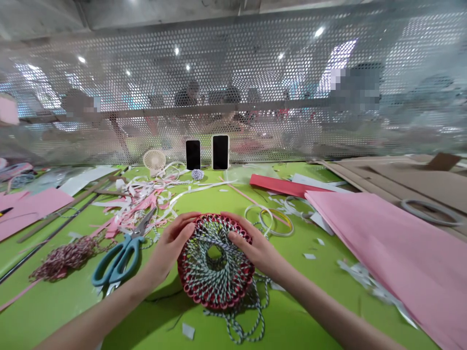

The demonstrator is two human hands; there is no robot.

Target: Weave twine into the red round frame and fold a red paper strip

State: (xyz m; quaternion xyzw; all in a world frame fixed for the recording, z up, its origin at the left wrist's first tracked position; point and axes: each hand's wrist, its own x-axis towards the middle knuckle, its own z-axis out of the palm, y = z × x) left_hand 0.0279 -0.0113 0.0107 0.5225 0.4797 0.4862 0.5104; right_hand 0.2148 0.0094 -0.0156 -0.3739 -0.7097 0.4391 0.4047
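left hand [171, 245], right hand [255, 250]: wide grips holding woven twine ring [199, 274]

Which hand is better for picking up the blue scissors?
Probably the left hand: it rests on the woven cord ring right beside the teal-handled scissors, while the right hand sits on the ring's other side.

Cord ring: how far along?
Done: the cord ring looks laced all round its red rim, leaving a small centre hole. In hand: the left hand and right hand hold it from both sides. Left: loose cord trails beneath, apparently not worked in.
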